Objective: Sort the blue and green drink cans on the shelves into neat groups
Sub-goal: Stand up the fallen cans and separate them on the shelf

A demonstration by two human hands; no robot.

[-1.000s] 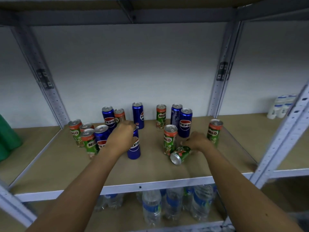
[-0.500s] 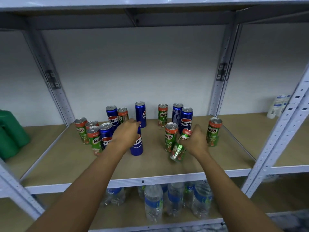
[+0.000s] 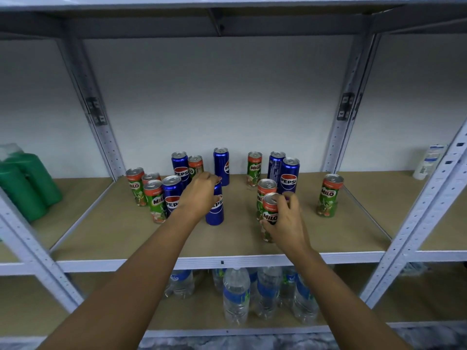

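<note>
Blue Pepsi cans and green Milo cans stand mixed on the middle shelf (image 3: pixel 106 238). My left hand (image 3: pixel 201 195) grips the top of an upright blue Pepsi can (image 3: pixel 215 209) at the shelf's centre. My right hand (image 3: pixel 286 221) holds a green Milo can (image 3: pixel 269 215) upright, just in front of another Milo can (image 3: pixel 265 188). A cluster of Milo cans (image 3: pixel 154 198) and a Pepsi can (image 3: pixel 171 192) stands at the left. More cans line the back, among them a Pepsi pair (image 3: pixel 289 175). One Milo can (image 3: pixel 328 195) stands alone at the right.
Green bottles (image 3: pixel 25 183) sit on the neighbouring shelf at the left, white bottles (image 3: pixel 429 160) at the far right. Water bottles (image 3: pixel 252 294) fill the shelf below. Grey metal uprights (image 3: pixel 419 213) frame the bay.
My right hand has picked the Milo can that lay on its side off the shelf and turned it upright. My left hand stays on the Pepsi can.
</note>
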